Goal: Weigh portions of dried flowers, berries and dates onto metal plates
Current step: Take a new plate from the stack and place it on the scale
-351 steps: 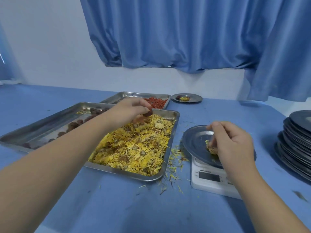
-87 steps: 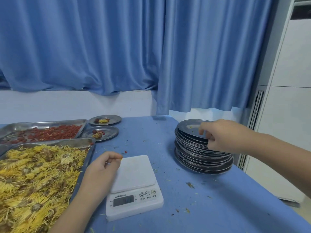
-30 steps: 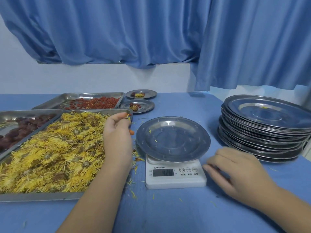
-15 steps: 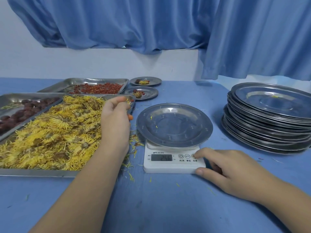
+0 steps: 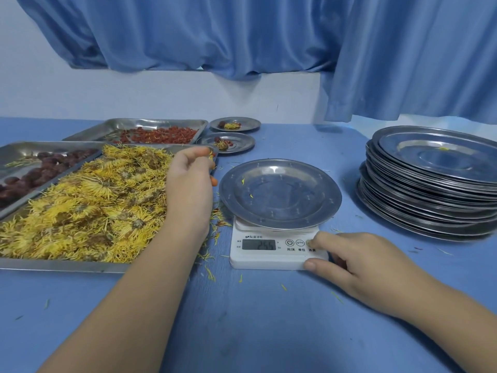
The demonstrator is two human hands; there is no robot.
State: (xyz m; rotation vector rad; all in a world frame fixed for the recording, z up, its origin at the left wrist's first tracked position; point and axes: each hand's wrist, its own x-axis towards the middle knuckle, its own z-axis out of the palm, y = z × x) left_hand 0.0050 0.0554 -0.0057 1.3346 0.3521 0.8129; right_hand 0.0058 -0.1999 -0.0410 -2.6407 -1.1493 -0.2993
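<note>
Plate (image 5: 279, 193) on the scale (image 5: 277, 250), near the table's middle, bare but for a few stray petals. On the scale's rightmost button, the stretched index tip of the right hand (image 5: 360, 262); thumb against the front right corner, other fingers tucked under. Left of the plate, over the right end of the flower tray (image 5: 67, 265), the left hand (image 5: 188, 181), fingers curled together round an orange bit (image 5: 214, 181) peeking out below. Flowers (image 5: 88, 200) heaped in that tray. Beyond it, dates (image 5: 40, 168) in one tray, berries (image 5: 161, 134) in another. Just beside the berries, two filled plates (image 5: 244, 144). To the right, well apart from the scale, a plate stack (image 5: 430, 189). Loose petals on the blue table (image 5: 269, 332). Behind, a blue curtain (image 5: 242, 36).
</note>
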